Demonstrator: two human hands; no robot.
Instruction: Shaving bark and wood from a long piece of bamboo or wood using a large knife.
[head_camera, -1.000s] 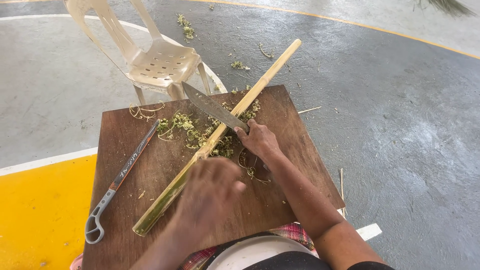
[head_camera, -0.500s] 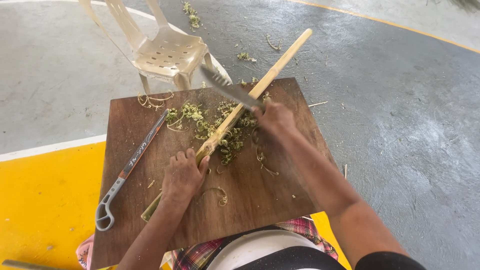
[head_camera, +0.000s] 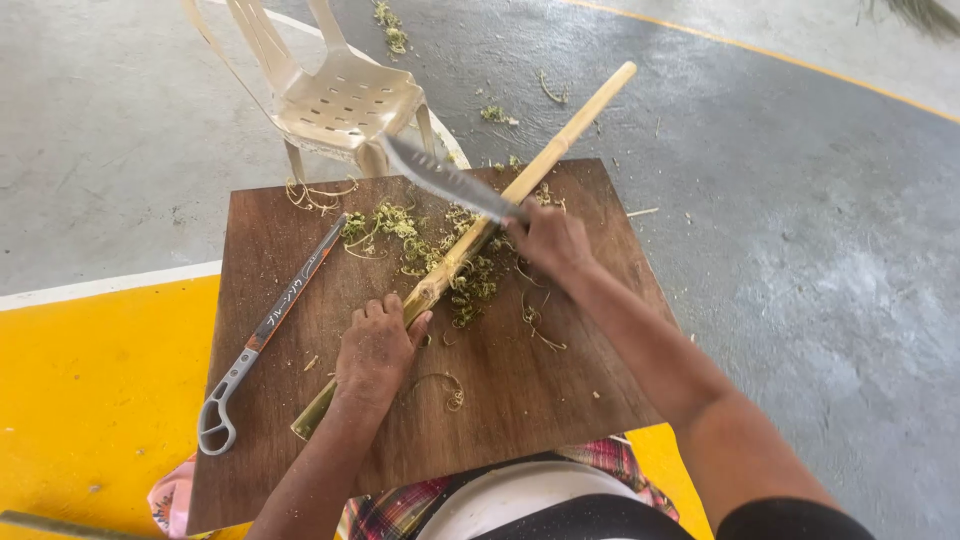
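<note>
Grey concrete floor (head_camera: 780, 200), rough and speckled, fills the right and top of the frame, with a glossy yellow painted patch (head_camera: 90, 400) edged in white at the lower left. We see a dark brown wooden board (head_camera: 520, 390), flat and roughly square, lying across the lap in the middle of the frame, its surface strewn with curly green and tan shavings (head_camera: 440, 260). Across it runs a long pale bamboo stick (head_camera: 560, 135), round and smooth, slanting from the lower left of the board up to the upper right, where its far end sticks out over the floor. Our left hand (head_camera: 375, 350) presses down on the stick's lower part, fingers curled over it. Our right hand (head_camera: 550, 240) is clenched around the handle of a long knife (head_camera: 440, 178), whose grey blade, dotted with small holes, points to the upper left and rests against the stick. At the left of the board lies a slim grey metal tool (head_camera: 270, 325) with a looped end. Above the board stands a cream plastic chair (head_camera: 335, 95), its back cut off by the frame's top. We cannot make out the knife's handle, which is hidden in the fist.
</note>
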